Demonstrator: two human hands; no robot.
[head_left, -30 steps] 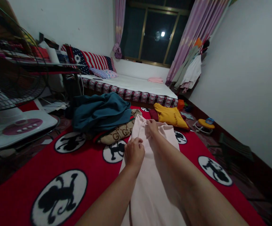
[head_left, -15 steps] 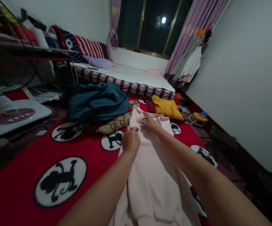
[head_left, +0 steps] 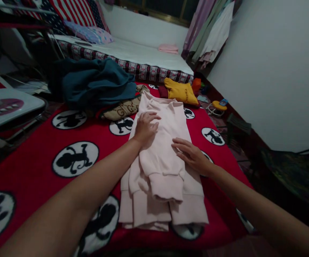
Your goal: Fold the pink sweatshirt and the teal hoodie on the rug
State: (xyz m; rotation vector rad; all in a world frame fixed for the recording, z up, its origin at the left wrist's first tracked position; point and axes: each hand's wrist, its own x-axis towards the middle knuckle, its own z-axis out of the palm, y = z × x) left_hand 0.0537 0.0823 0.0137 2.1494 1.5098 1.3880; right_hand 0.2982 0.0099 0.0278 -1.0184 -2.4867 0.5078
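Note:
A pale pink sweatshirt [head_left: 162,157] lies lengthwise on the red blanket [head_left: 42,192], its sleeves folded inward and its ribbed cuffs and hem toward me. My left hand [head_left: 146,127] is over its upper left part, fingers bent and apart. Whether those fingertips press on the cloth I cannot tell. On the other side, my right hand [head_left: 193,156] is at the right edge, fingers stretched out over the folded sleeve. Neither hand grips the fabric.
Beyond the sweatshirt are a teal garment [head_left: 98,84], a tan patterned garment [head_left: 123,109] and a folded yellow garment [head_left: 180,91]. A bed [head_left: 141,55] stands along the window wall. To the right are a small yellow stool [head_left: 218,106] and a dark stool [head_left: 237,123].
Both hands have come back from the sweatshirt's collar toward me, and the right has moved to its right edge. My view has tipped down, showing the cuffs and hem.

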